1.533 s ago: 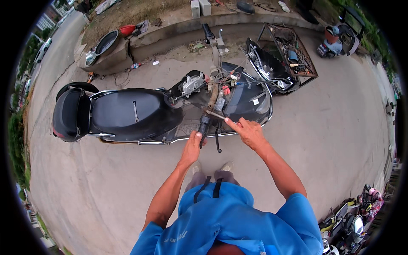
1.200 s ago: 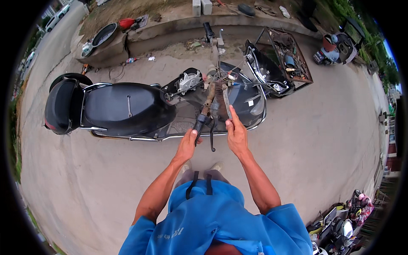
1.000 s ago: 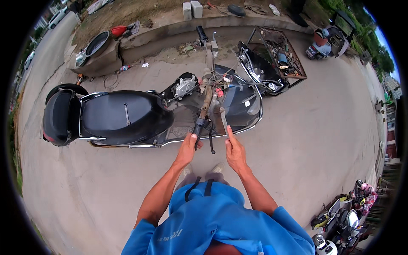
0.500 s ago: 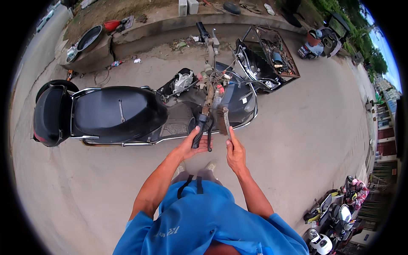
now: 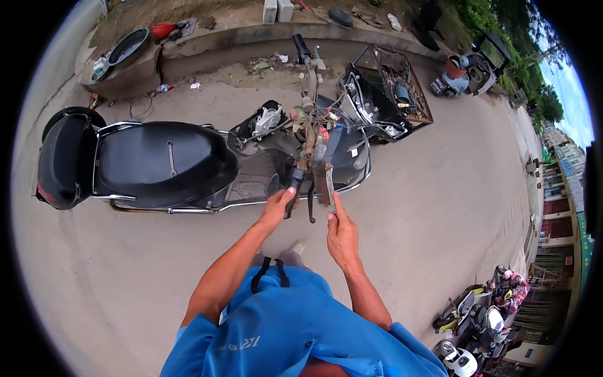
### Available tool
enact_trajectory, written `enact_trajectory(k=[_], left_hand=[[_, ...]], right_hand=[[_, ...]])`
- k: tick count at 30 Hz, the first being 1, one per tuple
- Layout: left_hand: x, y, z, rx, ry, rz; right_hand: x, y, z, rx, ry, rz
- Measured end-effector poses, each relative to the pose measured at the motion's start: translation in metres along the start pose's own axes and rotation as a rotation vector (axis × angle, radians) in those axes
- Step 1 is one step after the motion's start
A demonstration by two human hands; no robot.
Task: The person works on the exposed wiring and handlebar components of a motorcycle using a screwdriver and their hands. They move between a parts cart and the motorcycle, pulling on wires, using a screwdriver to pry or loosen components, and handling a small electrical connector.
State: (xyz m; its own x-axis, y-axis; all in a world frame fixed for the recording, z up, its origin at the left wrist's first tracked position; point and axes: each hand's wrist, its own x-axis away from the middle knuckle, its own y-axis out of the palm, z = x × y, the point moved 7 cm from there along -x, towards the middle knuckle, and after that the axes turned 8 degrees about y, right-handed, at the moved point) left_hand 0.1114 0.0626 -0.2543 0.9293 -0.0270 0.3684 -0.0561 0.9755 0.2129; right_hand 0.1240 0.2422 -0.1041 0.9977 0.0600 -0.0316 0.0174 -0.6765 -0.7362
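My left hand [image 5: 279, 204] is closed round the black rubber handlebar grip [image 5: 290, 201] on the near end of a partly dismantled black scooter [image 5: 160, 160]. Beside it, my right hand [image 5: 341, 226] grips a long wire brush [image 5: 326, 182] with a worn handle and brownish bristles. The brush head lies just right of the brake lever [image 5: 311, 217], close to the rusty handlebar tube [image 5: 306, 151]; whether it touches is unclear. Tangled wires and small connectors [image 5: 320, 116] cluster around the bare steering column. A wrench [image 5: 171, 160] rests on the seat.
Beyond the scooter stand a rusty tray of tools [image 5: 411, 88] and a removed black panel [image 5: 370, 107]. A concrete ledge [image 5: 207, 50] behind holds a black tub [image 5: 129, 47]. Another scooter [image 5: 465, 75] is parked back right; several more [image 5: 477, 314] crowd the lower right.
The brush swung from slanting across the handlebar to pointing away from me, bristles leftward, and edged nearer the lever. My left fingers, spread half a second ago, are curled round the grip. The view shifted.
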Motion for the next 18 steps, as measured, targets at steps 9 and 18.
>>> enact_trajectory(k=[9, 18], left_hand=[[-0.007, -0.008, -0.003, -0.175, 0.162, 0.088], [0.005, 0.012, 0.018, -0.042, 0.183, 0.099]], right_hand=[[-0.094, 0.02, -0.05, 0.21, 0.038, 0.031], [-0.089, -0.028, -0.059, 0.058, 0.096, -0.024]])
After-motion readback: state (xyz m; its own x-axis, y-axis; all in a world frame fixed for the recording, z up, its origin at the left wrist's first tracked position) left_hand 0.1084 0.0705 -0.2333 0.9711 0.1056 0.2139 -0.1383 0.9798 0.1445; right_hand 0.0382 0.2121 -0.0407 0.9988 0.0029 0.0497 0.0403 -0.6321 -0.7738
